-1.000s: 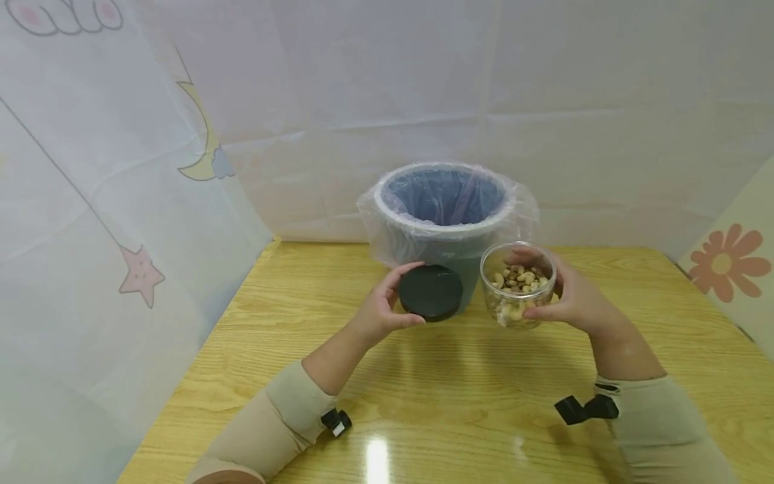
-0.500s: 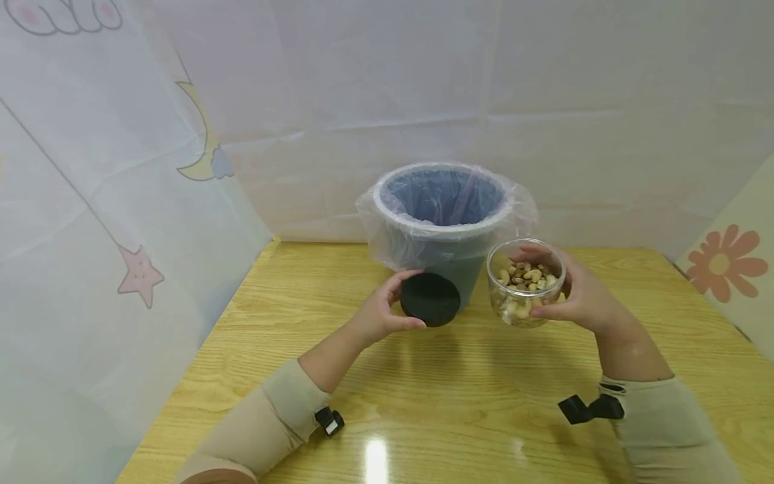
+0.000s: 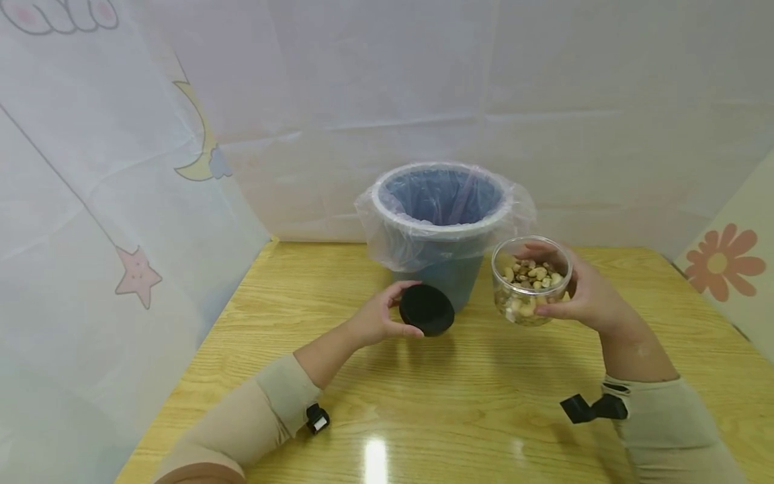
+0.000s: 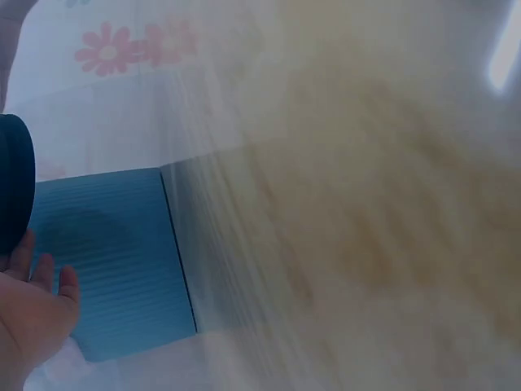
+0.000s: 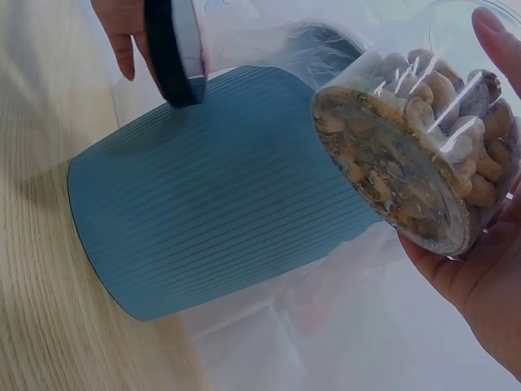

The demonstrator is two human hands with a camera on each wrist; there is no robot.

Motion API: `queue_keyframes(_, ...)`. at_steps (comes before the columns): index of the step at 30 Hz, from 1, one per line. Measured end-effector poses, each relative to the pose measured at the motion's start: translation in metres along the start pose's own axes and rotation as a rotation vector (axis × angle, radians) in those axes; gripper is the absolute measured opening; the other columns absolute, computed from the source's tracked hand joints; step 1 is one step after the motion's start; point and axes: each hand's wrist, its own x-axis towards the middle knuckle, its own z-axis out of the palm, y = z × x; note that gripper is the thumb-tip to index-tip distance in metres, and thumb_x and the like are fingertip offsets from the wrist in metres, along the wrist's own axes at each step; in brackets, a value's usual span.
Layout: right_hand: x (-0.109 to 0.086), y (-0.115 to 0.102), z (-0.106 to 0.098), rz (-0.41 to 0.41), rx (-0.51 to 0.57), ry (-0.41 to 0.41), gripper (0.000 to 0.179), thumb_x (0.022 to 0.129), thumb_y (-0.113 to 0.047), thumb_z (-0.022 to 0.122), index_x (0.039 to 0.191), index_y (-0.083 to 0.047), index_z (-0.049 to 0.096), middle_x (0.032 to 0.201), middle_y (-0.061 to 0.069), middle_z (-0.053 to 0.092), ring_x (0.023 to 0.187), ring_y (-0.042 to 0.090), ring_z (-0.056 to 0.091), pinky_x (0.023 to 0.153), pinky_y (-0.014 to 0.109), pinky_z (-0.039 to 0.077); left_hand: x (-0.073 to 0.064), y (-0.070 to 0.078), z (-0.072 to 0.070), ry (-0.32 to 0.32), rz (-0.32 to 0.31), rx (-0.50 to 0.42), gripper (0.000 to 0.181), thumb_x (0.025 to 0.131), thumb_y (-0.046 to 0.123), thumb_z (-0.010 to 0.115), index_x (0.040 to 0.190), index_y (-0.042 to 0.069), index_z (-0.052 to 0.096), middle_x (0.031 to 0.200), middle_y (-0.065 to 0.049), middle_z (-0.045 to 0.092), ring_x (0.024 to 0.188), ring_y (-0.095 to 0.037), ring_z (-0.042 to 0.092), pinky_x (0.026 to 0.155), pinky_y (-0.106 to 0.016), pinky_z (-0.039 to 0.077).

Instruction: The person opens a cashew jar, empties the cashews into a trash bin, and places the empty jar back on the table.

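In the head view my left hand [image 3: 377,318] grips a round black lid [image 3: 426,310] by its left edge, thumb below and fingers above. The lid is tilted and held in front of the bin. My right hand [image 3: 589,299] holds a clear round jar [image 3: 532,312] from its right side, above the table. Cashews and other brown nuts [image 3: 533,274] fill its lower part, and its top is uncovered. Lid and jar are apart. From the right wrist view, the jar's base [image 5: 391,175] shows crumbs and nut pieces through it.
A blue ribbed bin [image 3: 444,265] stands at the back of the wooden table [image 3: 387,417], just behind the lid and jar. A clear plastic liner [image 3: 387,245] is folded over its white rim. Printed sheets [image 3: 326,81] hang behind and beside the table.
My left hand has lowered the lid slightly and tilted it. The right hand has drifted a little right and up with the jar, widening the gap between them.
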Motion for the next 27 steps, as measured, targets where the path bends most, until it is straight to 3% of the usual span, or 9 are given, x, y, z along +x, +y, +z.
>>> queue_keyframes(4, 0.000, 0.000, -0.002, -0.022, 0.017, 0.005, 0.089, 0.057, 0.021, 0.070, 0.136, 0.009, 0.030, 0.126, 0.016, 0.049, 0.115, 0.017, 0.044, 0.088, 0.018, 0.040, 0.001, -0.005, -0.001, -0.022, -0.044, 0.075, 0.081, 0.066, 0.022, 0.083, 0.135, 0.022, 0.042, 0.126, 0.004, 0.051, 0.111, -0.011, 0.049, 0.099, -0.035, 0.036)
queue_keyframes(11, 0.000, -0.005, -0.003, -0.049, 0.038, 0.002, 0.088, 0.058, 0.022, 0.069, 0.136, 0.010, 0.030, 0.127, 0.013, 0.049, 0.114, 0.017, 0.044, 0.082, 0.017, 0.043, 0.002, -0.011, 0.000, -0.123, -0.085, 0.202, 0.083, 0.064, 0.040, 0.082, 0.135, 0.028, 0.041, 0.130, 0.009, 0.047, 0.118, -0.010, 0.045, 0.098, -0.035, 0.038)
queue_keyframes(17, 0.000, -0.005, -0.004, -0.047, 0.049, 0.007, 0.087, 0.058, 0.022, 0.069, 0.135, 0.011, 0.030, 0.126, 0.013, 0.049, 0.113, 0.017, 0.045, 0.084, 0.017, 0.043, 0.003, -0.013, 0.004, -0.216, -0.067, 0.224, 0.084, 0.065, 0.041, 0.080, 0.136, 0.024, 0.040, 0.129, 0.011, 0.048, 0.121, -0.011, 0.043, 0.100, -0.036, 0.036)
queue_keyframes(22, -0.001, -0.005, -0.006, -0.020, 0.033, 0.005, 0.087, 0.058, 0.021, 0.069, 0.135, 0.010, 0.030, 0.127, 0.011, 0.049, 0.114, 0.016, 0.044, 0.075, 0.018, 0.047, 0.002, -0.012, 0.008, -0.285, -0.082, 0.231, 0.087, 0.065, 0.044, 0.079, 0.138, 0.020, 0.038, 0.131, 0.012, 0.046, 0.125, -0.013, 0.039, 0.101, -0.036, 0.035)
queue_keyframes(27, -0.001, -0.005, -0.006, -0.007, 0.019, 0.003, 0.087, 0.059, 0.021, 0.069, 0.135, 0.010, 0.030, 0.127, 0.009, 0.049, 0.114, 0.015, 0.044, 0.064, 0.020, 0.049, 0.001, -0.012, 0.013, -0.322, -0.113, 0.253, 0.090, 0.062, 0.047, 0.079, 0.138, 0.023, 0.038, 0.130, 0.013, 0.046, 0.125, -0.012, 0.040, 0.101, -0.035, 0.035)
